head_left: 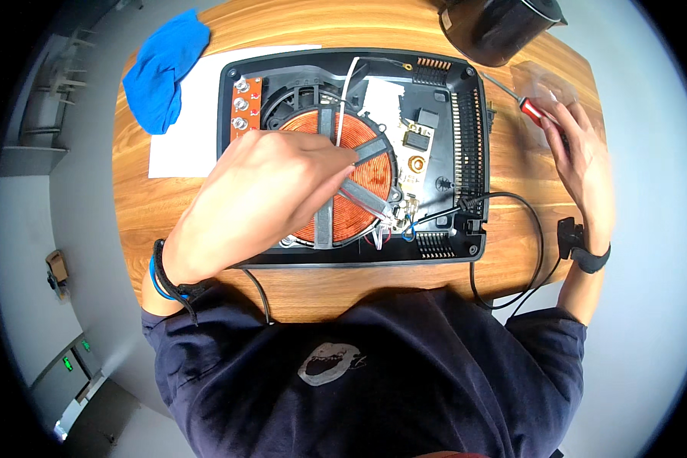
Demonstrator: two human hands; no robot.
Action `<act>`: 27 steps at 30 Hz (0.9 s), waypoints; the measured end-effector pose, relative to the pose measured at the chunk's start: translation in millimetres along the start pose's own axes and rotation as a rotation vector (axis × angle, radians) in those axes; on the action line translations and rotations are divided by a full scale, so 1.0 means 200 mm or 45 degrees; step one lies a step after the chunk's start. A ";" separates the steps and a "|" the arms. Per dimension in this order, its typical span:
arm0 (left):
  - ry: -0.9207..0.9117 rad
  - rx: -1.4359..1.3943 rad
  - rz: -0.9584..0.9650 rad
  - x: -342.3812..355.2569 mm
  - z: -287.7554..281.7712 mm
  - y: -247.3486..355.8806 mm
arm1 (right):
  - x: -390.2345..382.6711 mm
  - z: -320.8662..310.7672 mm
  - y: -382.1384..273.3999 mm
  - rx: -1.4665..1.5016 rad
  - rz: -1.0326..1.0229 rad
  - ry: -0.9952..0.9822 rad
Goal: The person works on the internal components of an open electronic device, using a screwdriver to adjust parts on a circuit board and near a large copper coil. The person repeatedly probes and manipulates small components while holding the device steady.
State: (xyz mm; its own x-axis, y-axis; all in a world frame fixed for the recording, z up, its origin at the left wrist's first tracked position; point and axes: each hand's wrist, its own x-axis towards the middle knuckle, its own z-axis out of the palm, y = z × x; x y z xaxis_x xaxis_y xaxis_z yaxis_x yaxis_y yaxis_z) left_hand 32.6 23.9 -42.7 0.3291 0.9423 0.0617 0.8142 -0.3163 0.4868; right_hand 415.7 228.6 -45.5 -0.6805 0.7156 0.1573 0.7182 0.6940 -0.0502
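An opened induction cooker, its black housing (282,55) facing up, lies on the table in front of me. Inside it is a round copper coil (362,217) crossed by grey strips. My left hand (263,179) reaches over the coil with thumb and fingers pinched together near its centre. What they pinch, if anything, is hidden. A white wire (348,88) runs down toward those fingertips. To the right of the housing, my right hand (576,145) is closed round the red and black handle of a screwdriver (530,110). Its shaft points up and left toward the housing's corner.
An orange board (244,111) and a pale circuit board (418,153) flank the coil. A black power cord (538,221) loops off the right side. A blue cloth (160,72) lies on white paper (183,156). A dark kettle (496,30) and clear plastic bag (530,76) sit upper right.
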 end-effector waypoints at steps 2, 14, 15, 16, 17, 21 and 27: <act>-0.006 -0.002 -0.006 0.01 0.00 0.01 | 0.00 0.07 -0.01 0.010 -0.056 0.014; -0.124 0.175 0.247 0.01 0.02 0.11 | -0.01 0.22 -0.07 0.299 -0.075 -0.255; -0.167 0.167 0.228 0.00 0.04 0.12 | -0.01 0.23 -0.07 0.284 -0.078 -0.302; -0.175 0.184 0.269 0.01 0.05 0.13 | -0.01 0.23 -0.07 0.268 -0.082 -0.350; -0.184 0.201 0.310 0.02 0.05 0.13 | 0.00 0.23 -0.07 0.242 -0.106 -0.398; -0.227 0.212 0.423 0.05 0.09 0.14 | 0.03 0.20 -0.05 0.245 -0.187 -0.342; -0.299 0.214 0.438 0.07 0.12 0.17 | 0.20 0.15 -0.14 0.284 -0.545 0.007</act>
State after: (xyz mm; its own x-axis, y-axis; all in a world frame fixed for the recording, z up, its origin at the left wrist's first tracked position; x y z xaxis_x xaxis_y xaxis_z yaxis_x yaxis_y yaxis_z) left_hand 77.0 24.5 -45.4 0.6785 0.7345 -0.0138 0.6982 -0.6388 0.3231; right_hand 364.0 240.9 -67.9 -0.9071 0.3617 0.2151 0.3245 0.9266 -0.1899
